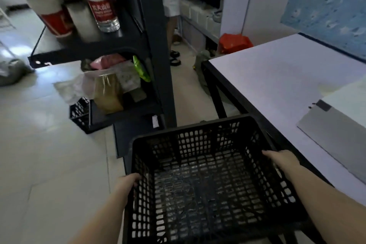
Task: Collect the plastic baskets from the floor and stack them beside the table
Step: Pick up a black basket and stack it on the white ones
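A black plastic lattice basket (pixel 198 180) fills the lower middle of the head view, held up close to the left edge of the white table (pixel 277 77). My left hand (pixel 129 181) grips its left rim. My right hand (pixel 281 159) grips its right rim, next to the table's dark frame. The basket holds nothing. A second black basket (pixel 80 114) stands on the floor to the left, partly hidden under the dark shelf unit.
A dark metal shelf unit (pixel 156 45) stands ahead, with a water bottle (pixel 101 0), cups and bags on it. A person's legs in sandals (pixel 174 57) stand behind it. A grey board (pixel 332 134) lies on the table. Pale floor tiles (pixel 39 154) spread left.
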A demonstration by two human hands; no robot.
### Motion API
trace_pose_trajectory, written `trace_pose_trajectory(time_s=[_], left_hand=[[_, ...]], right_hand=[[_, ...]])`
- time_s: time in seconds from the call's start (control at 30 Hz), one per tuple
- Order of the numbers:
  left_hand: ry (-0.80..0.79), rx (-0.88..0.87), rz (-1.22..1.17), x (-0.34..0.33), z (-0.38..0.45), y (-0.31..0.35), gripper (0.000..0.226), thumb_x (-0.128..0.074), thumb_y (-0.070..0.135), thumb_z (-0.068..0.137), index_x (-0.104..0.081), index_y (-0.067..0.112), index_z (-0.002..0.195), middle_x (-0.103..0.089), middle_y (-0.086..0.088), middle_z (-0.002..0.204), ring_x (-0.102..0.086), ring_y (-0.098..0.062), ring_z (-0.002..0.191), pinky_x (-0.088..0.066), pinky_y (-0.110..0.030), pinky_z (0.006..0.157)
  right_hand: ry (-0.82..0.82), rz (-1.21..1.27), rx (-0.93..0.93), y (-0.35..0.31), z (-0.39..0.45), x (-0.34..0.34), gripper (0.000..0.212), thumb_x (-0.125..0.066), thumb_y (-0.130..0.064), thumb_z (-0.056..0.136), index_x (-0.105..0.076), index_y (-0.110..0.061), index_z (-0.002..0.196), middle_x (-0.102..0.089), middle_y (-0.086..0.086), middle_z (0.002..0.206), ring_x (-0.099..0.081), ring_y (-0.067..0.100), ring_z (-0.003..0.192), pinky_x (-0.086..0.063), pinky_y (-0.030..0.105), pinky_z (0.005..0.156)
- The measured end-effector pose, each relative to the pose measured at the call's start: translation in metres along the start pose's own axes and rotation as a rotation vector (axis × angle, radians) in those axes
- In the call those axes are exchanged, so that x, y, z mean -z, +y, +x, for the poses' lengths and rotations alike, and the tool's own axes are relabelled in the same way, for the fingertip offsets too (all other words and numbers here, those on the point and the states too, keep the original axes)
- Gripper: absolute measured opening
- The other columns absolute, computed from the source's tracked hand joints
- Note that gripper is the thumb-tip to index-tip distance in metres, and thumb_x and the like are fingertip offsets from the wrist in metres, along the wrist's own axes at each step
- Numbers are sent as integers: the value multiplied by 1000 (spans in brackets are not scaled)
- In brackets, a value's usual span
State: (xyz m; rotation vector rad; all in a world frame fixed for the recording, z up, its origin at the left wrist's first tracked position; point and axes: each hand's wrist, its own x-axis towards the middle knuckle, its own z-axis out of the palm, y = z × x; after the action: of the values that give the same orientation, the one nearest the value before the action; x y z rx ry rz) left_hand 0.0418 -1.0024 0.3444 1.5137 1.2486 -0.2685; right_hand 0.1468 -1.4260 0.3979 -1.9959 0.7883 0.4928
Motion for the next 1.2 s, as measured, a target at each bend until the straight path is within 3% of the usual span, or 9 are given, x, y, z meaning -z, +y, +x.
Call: trace_pose_trajectory(time_s=[0.13, 0.23, 0.4, 0.6, 0.77, 0.93, 1.1, 1.17, 1.2], left_hand=[[62, 12, 42, -16, -20, -11, 20, -67, 9, 75, -56, 1, 60, -53, -14, 60, -48, -23, 53, -42, -31, 61], [62, 14, 49, -27, -31, -12, 16, -66, 11, 75, -57, 2, 65, -53, -12, 60, -49, -23, 56, -43, -33, 64], [65, -1, 64, -40, -42, -13, 22, -67, 12, 75, -60, -3, 91, -56, -14, 71, -56, -28, 68, -49, -36, 69], [47, -19, 85, -60, -57, -12, 19, -65, 10, 77, -56, -2, 88, -56, -11, 66, -53, -24, 58, -46, -28, 59], [112, -61, 115, -66, -67, -13, 9, -61, 8, 81, -55, 2, 78, -55, -9, 66, -52, -21, 57, -43, -27, 56], [152, -84, 150, -69, -71, -14, 14, -63, 9, 79, -57, 2, 90, -57, -7, 69, -53, -21, 61, -44, -28, 58], [168, -86, 208, -73, -77, -12, 7, -60, 8, 81, -55, 4, 82, -54, -7, 66, -51, -20, 60, -40, -28, 57], [177, -81, 235, -75, -82, -9, 14, -59, 8, 82, -51, 7, 71, -52, -6, 64, -49, -18, 59, -38, -29, 60], [180, -82, 245, -75, -86, -7, 16, -58, 8, 82, -50, 8, 68, -51, -6, 63, -49, -19, 59, -37, -28, 61]], right_hand=[[-38, -121, 44, -11, 33, 9, 61, -68, -32, 82, -53, 10, 124, -59, 25, 109, -58, 36, 97, -47, 38, 84], [-85, -182, 43, -12, 48, 17, 49, -69, -33, 81, -59, 8, 106, -58, 22, 99, -57, 35, 89, -45, 38, 81], [-76, -237, 58, -14, 63, 24, 64, -67, -35, 82, -52, 9, 127, -56, 26, 127, -56, 41, 110, -47, 41, 89], [-75, -304, 48, -13, 66, 38, 63, -65, -32, 84, -50, 9, 129, -54, 27, 131, -56, 38, 105, -41, 34, 78], [-99, -425, 78, -8, 66, 37, 59, -61, -27, 88, -48, 11, 131, -52, 28, 133, -53, 39, 117, -36, 31, 76], [-99, -484, 98, 1, 72, 39, 45, -57, -22, 89, -58, 12, 118, -60, 28, 118, -49, 28, 83, -37, 30, 65], [-92, -483, 97, 0, 67, 39, 20, -56, -17, 87, -53, 3, 89, -54, 14, 83, -49, 25, 74, -39, 29, 64], [-68, -506, 81, -2, 72, 36, 25, -60, -22, 78, -47, -2, 73, -49, 10, 72, -55, 27, 78, -44, 29, 71], [-65, -563, 73, -5, 72, 33, 28, -61, -28, 71, -49, -3, 76, -52, 11, 77, -59, 28, 88, -47, 30, 76]])
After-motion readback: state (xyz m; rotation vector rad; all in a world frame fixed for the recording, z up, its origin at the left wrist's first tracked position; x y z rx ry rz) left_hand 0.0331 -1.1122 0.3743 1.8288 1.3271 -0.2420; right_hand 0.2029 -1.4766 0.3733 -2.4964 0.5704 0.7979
